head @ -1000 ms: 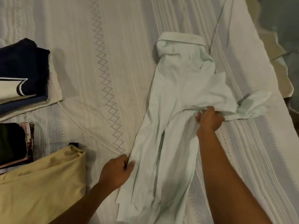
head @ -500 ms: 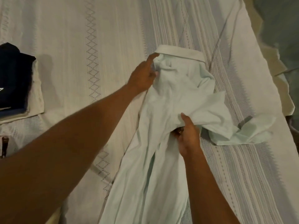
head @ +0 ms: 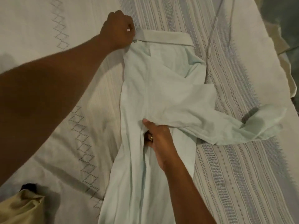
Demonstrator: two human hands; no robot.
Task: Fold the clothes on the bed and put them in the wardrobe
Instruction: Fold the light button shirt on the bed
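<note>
Pulling the collar straight first, is that the idea? (Learner)

Yes. The pale mint-green cotton shirt (head: 155,97) lies lengthwise on the white bed cover with grey woven stripes (head: 234,167), its flat collar (head: 165,38) toward the far edge and its tail toward the near edge. The left hand (head: 119,29) has its fingers curled round the collar's left end. The right hand (head: 157,136) pinches a fold of cloth at mid-body, thumb on top. Draw those two grips gently apart so the shirt's left side lies as one straight edge. (Folder)

And the loose sleeve (head: 258,125)? (Learner)

It sprawls toward the right edge. I'd bring it in across the body next, or the fold will likely come out lumpy. The tan folded cloth (head: 21,207) at the near left corner is well apart, so no worry there. (Folder)

What differs from half a second ago? (Learner)

Then the left hand only reached for the collar's end with its fingers out. Now it is clenched on it, and the collar looks flatter. A second ago that hand gripped the shirt's side close to the near edge. The right hand has kept its hold at mid-shirt (Folder)
</note>
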